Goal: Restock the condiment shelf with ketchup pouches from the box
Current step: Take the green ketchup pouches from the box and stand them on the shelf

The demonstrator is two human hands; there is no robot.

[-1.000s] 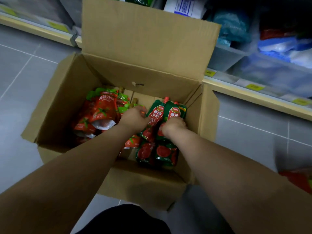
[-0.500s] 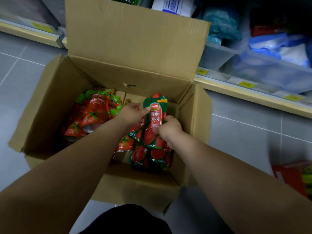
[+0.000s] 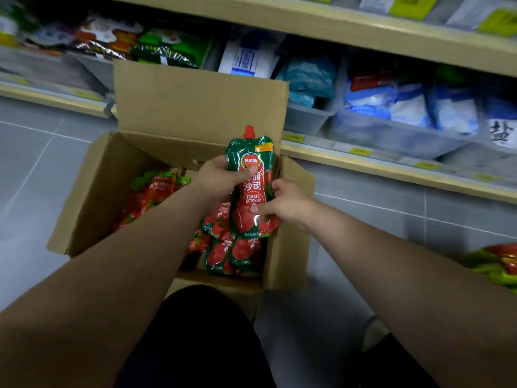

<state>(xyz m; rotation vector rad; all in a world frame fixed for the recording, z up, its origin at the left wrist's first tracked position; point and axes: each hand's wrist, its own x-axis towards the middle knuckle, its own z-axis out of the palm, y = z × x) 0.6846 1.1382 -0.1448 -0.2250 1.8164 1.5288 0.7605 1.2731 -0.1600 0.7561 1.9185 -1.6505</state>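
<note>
An open cardboard box (image 3: 92, 191) stands on the grey floor below me. Both hands hold up a bunch of green and red ketchup pouches (image 3: 253, 191) above the box's right half, the front one upright with its red cap on top. My left hand (image 3: 221, 177) grips the bunch near the top, thumb across the front label. My right hand (image 3: 288, 204) pinches its lower right side. More pouches (image 3: 232, 256) lie under them in the box, and another pile of redder pouches (image 3: 152, 194) fills the left half.
The box's tall rear flap (image 3: 195, 107) stands up against the low shelf (image 3: 391, 166). Clear bins of blue and white bags (image 3: 405, 107) sit on that shelf at the right. Several red and green packs (image 3: 500, 264) lie on the floor at the far right.
Both hands have lifted the gripped pouches up out of the box, and the front pouch now stands well above the rim. My view has tilted up toward the shelves.
</note>
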